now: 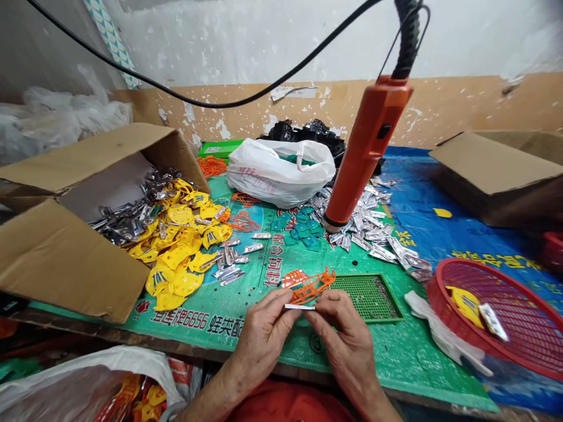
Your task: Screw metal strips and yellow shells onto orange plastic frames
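Note:
My left hand (pixel 267 322) and my right hand (pixel 345 340) meet near the front of the table. Between their thumbs and fingers they pinch the two ends of a thin, flat silver-white strip (pixel 299 307), seen edge-on. Just behind the fingers lie orange plastic lattice frames (pixel 313 287). To the right of these is a shallow green tray (pixel 398 316) with small dark bits in it. A red-orange electric screwdriver (pixel 367 152) hangs tip down over the table beyond my hands.
Yellow plastic parts (pixel 176 281) and silver pieces spill from a cardboard box (pixel 70 264) at left. More silver pieces (pixel 373 228), teal parts (pixel 303 228) and a white bag (pixel 268 173) lie behind. At right are a red basket (pixel 440 293) and another box (pixel 497 164).

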Tool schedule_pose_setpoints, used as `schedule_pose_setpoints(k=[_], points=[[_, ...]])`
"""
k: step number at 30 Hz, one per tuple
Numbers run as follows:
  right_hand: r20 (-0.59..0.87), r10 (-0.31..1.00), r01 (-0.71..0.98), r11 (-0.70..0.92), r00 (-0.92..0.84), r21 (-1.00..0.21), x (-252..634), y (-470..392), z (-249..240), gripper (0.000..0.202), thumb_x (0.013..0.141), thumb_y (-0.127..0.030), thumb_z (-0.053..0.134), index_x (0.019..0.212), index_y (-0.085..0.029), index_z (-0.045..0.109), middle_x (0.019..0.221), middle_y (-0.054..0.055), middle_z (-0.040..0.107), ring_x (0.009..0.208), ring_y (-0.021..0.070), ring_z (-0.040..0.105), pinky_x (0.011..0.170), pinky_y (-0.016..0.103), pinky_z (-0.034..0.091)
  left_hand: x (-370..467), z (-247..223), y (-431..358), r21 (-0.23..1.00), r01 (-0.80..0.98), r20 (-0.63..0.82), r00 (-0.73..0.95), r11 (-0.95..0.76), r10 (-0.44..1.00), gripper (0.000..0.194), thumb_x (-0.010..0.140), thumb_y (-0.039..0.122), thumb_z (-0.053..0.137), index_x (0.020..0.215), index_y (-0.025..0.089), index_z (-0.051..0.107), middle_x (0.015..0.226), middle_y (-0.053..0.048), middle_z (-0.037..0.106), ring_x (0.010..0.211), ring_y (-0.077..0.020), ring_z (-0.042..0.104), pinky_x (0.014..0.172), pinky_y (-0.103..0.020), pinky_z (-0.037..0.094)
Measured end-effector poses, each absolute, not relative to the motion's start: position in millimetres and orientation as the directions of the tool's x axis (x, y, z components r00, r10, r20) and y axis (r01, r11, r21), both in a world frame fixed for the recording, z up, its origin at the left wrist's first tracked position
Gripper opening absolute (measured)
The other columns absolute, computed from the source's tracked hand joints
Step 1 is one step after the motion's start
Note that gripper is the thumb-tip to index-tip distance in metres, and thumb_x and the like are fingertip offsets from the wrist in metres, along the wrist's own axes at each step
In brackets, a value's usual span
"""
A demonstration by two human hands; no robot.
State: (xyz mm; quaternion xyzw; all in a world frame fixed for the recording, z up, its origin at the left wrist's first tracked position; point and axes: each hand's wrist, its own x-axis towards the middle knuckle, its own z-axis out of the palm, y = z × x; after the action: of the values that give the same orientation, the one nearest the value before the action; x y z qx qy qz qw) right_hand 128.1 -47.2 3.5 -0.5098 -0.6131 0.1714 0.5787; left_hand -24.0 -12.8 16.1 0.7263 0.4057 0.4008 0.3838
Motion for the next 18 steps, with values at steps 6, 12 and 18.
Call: schedule_pose_setpoints(k=[6, 12, 18], points=[[0.502, 0.862, 0.399, 0.437, 0.067, -0.806, 148.7, -45.4, 17.7, 0.01, 0.082, -0.014, 0.063, 0.074, -0.02, 0.061, 0.07, -0.001, 0.055, 0.065, 0.0119, 0.055, 0.056, 0.021, 0.046, -26.3, 18.8, -12.0, 0.905, 0.287, 0.211, 0.338, -0.314, 0.917, 0.026, 0.092, 0.027, 0.049, 0.099, 0.015, 0.071, 0.101, -0.01, 0.071, 0.097, -0.019, 0.066, 0.087, -0.029, 0.052], [0.564, 0.826, 0.491, 0.496, -0.011, -0.716, 155.1, -48.3, 26.0, 0.012, 0.083, -0.01, 0.061, 0.085, -0.021, 0.064, 0.076, 0.001, 0.056, 0.068, 0.0116, 0.058, 0.058, 0.021, 0.05, -30.9, 13.8, -12.2, 0.821, 0.232, 0.403, 0.412, -0.521, 0.818, 0.018, 0.086, 0.023, 0.06, 0.1, 0.017, 0.07, 0.098, -0.009, 0.073, 0.092, -0.0189, 0.068, 0.08, -0.029, 0.055], [0.672, 0.739, 0.589, 0.524, 0.045, -0.615, 150.4, -56.6, 21.8, 0.016, 0.082, -0.011, 0.062, 0.089, -0.023, 0.068, 0.079, 0.002, 0.054, 0.066, 0.0111, 0.058, 0.053, 0.021, 0.05, -31.7, 16.2, -10.1, 0.712, 0.236, 0.511, 0.472, -0.661, 0.719, 0.014, 0.085, 0.022, 0.063, 0.096, 0.019, 0.07, 0.095, -0.01, 0.073, 0.089, -0.0191, 0.069, 0.079, -0.029, 0.057]])
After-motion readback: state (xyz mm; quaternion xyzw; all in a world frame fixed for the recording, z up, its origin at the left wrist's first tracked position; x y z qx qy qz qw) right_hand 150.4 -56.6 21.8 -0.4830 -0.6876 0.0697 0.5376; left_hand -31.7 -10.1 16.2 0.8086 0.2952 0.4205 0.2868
